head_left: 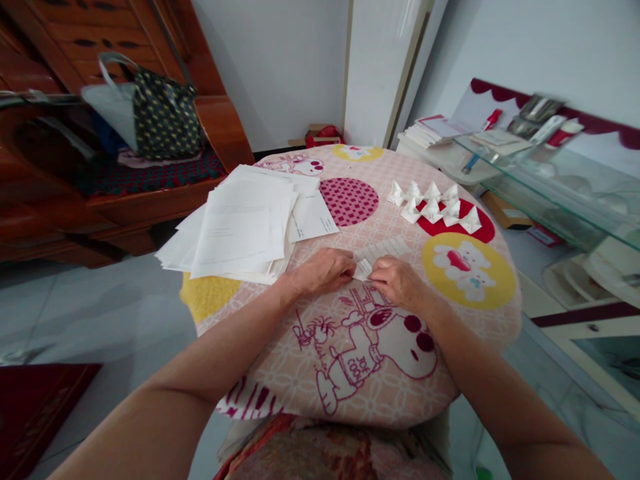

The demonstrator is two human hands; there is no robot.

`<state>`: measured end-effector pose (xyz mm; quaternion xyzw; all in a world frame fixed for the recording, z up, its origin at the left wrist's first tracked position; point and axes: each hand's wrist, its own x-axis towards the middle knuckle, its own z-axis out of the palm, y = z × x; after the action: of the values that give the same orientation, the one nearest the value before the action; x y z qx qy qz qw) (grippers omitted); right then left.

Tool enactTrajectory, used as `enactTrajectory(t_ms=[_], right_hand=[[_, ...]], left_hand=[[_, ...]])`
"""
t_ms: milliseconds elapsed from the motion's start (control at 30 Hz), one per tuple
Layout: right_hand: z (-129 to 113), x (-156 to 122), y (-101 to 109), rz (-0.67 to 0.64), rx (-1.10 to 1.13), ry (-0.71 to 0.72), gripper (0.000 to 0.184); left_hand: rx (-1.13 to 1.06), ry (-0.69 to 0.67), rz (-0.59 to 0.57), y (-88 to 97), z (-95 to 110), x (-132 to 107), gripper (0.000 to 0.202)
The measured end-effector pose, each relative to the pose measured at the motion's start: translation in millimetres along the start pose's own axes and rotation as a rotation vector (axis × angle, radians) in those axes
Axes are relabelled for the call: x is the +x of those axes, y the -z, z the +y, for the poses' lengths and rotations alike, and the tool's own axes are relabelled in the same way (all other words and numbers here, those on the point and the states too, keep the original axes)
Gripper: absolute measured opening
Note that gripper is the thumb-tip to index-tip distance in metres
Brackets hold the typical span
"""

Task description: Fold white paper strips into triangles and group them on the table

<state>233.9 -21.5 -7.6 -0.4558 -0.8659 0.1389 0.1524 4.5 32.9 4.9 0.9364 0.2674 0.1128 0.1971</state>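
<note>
Between my hands is a small folded piece of white paper (363,269), close above the patterned tablecloth. My left hand (327,270) pinches its left side with curled fingers. On the right side, my right hand (397,281) grips the same paper between thumb and fingers. Just beyond lies a pale striped patch (383,247), either paper or cloth; I cannot tell which. Several folded white paper shapes (433,210) with pointed tops stand in two rows at the far right of the table. Left of my hands rests a loose pile of white sheets (243,223), some printed.
A round table (400,400) carries the pink cartoon cloth. To the right stands a glass-shelved unit (555,193) with papers, a red marker and metal bowls. At the left a wooden bench (220,140) holds a dark patterned bag (165,113). A red box (324,135) sits by the wall.
</note>
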Motion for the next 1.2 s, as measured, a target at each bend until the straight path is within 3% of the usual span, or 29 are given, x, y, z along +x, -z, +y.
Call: enactTrajectory(t_ms=[167,367,667,1200], right_hand=[[-4,2,12,0.043,0.247,-0.178,0.017],[-8,6,16,0.072,0.189,-0.283,0.020],[-3,12,23,-0.096,0.336,-0.510,0.021],[-5,20,19,-0.080,0.185,-0.562,0.026]], left_hand=[[-0.174,0.098,0.039,-2.7,-8,1,0.014],[-0.274,0.202,0.042,-4.7,-15,6,0.016],[-0.260,0.304,0.021,-2.7,-18,15,0.019],[-0.242,0.370,0.035,-3.4,-17,23,0.020]])
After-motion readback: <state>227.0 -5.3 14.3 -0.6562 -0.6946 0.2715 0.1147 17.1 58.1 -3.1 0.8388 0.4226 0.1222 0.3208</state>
